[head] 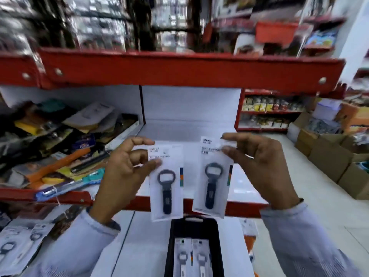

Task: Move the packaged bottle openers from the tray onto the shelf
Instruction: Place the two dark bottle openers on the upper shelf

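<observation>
My left hand [127, 168] pinches the top of a packaged bottle opener [166, 188], a dark opener on a white card. My right hand [257, 162] pinches the top of a second packaged bottle opener [213, 182] of the same kind. Both packs hang upright side by side in front of the white shelf [189, 128] with its red front edge. Below them stands a black tray [175, 236] holding two more packaged openers [191, 256] lying flat.
The shelf section to the left is piled with mixed packaged goods [60, 144]. More packaged openers [18, 246] lie at the lower left. A red upper shelf [179, 68] overhangs. Cardboard boxes [329, 156] stand on the floor at the right.
</observation>
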`<control>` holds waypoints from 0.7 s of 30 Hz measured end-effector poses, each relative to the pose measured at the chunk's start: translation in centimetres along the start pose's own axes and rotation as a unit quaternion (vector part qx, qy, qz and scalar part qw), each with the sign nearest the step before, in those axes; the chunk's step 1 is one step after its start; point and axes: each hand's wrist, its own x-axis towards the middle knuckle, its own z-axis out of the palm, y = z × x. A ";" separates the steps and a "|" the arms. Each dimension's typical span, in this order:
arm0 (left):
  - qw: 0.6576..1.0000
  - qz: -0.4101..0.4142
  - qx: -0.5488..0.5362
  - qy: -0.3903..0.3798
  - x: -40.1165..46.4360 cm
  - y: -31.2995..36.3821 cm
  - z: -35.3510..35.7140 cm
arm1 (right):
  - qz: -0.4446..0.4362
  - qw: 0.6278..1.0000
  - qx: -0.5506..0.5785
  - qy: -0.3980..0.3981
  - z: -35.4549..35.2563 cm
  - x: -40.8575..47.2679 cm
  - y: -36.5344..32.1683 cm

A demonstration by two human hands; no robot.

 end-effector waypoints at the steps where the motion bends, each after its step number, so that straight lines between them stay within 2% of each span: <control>1: 1.000 -0.002 -0.016 0.010 1.8 -0.2 0.2 | 0.014 0.999 0.029 -0.005 0.1 1.8 0.3; 3: 0.997 -0.032 -0.064 0.020 5.3 -1.1 1.1 | 0.057 0.996 0.074 -0.018 1.1 5.1 1.8; 5: 0.995 -0.078 -0.061 0.017 8.2 -2.9 2.5 | 0.114 0.990 0.073 -0.033 2.9 7.9 4.4; 7: 0.994 -0.105 -0.002 0.005 10.0 -5.2 3.8 | 0.172 0.984 0.036 -0.039 4.9 9.3 7.4; 10: 0.987 -0.131 0.096 -0.006 10.8 -8.6 4.7 | 0.207 0.976 -0.066 -0.036 7.2 9.4 11.1; 14: 0.957 -0.148 0.237 -0.073 10.4 -10.2 3.9 | 0.193 0.966 -0.148 -0.083 8.0 8.2 13.2; 17: 0.925 -0.103 0.333 -0.150 9.8 -9.8 2.9 | 0.149 0.955 -0.219 -0.131 7.7 7.5 13.1; 21: 0.911 -0.063 0.347 -0.213 8.7 -8.3 1.8 | 0.097 0.936 -0.273 -0.199 6.6 6.4 11.5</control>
